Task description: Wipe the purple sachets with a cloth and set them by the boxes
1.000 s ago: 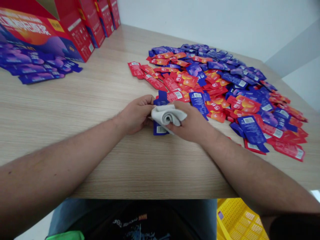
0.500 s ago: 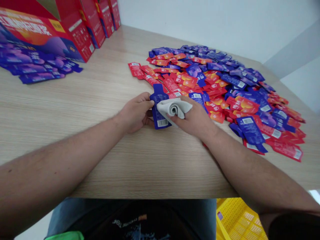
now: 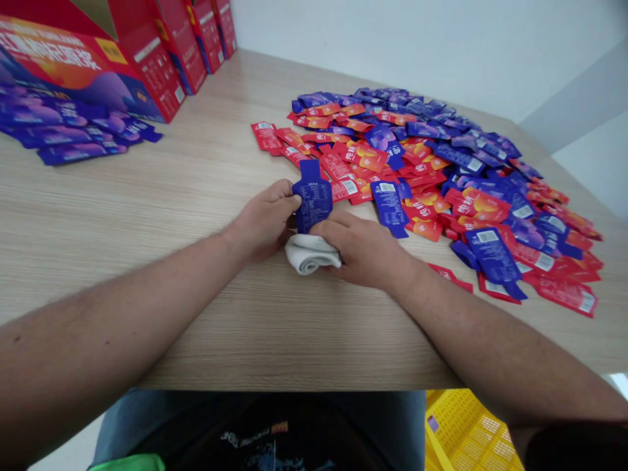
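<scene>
Between thumb and fingers, my left hand [image 3: 267, 219] grips the left edge of a blue pouch [image 3: 314, 199], its printed back facing me and its narrow neck pointing away. My right hand [image 3: 366, 248] is closed on a rolled white cloth [image 3: 311, 254], which lies over the pouch's lower end and hides the barcode. Just beyond my hands spreads a large heap of red pouches [image 3: 366, 156] and blue pouches [image 3: 387, 201].
At the left back, a red box [image 3: 157, 78] stands open, with more red boxes [image 3: 189, 59] behind it. Several purple-blue pouches [image 3: 73, 134] lie stacked before it. Below the wooden table [image 3: 235, 327], a yellow basket [image 3: 471, 425] sits at the right.
My right hand has brought the cloth down and left, from the pouch's upper right side to its bottom end. My left hand stays nearly in place with the pouch.
</scene>
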Tool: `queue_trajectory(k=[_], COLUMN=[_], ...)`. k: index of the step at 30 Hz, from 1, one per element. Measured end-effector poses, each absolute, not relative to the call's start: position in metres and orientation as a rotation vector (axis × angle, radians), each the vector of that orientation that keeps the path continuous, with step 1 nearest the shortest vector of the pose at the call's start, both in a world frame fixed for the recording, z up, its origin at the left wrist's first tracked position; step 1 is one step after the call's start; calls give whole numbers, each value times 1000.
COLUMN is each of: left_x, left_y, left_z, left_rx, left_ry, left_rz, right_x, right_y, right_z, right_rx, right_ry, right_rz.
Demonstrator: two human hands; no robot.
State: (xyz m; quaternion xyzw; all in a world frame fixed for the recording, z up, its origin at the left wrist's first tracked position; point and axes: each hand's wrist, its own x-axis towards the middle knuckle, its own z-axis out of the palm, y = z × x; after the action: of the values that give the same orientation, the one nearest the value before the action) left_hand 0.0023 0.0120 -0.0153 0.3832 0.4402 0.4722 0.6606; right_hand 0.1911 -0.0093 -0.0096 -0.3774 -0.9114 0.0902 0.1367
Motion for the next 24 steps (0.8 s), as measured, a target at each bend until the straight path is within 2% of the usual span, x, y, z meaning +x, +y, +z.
queue_trajectory(k=[6,10,16,20,24], left_x=[1,2,0,-3,-7], left_y=[13,13,9,9,10], left_z=[-15,-15,-14,-17,-21], left_rx=[834,835,895,1010,1050], left_ry=[1027,992,1012,951,915], left_rz=[1010,1067,944,906,815], right_x=[197,199,199,195,198], right_y=[1,3,4,-2,5], right_z=[-16,-18,-17,-15,-13], right_rx=[-1147,-952,-1175,-1040,-1142], right_ry=[-2333,-2503,-2257,-2430,-2240], right_rz=[230,342,124,239,209])
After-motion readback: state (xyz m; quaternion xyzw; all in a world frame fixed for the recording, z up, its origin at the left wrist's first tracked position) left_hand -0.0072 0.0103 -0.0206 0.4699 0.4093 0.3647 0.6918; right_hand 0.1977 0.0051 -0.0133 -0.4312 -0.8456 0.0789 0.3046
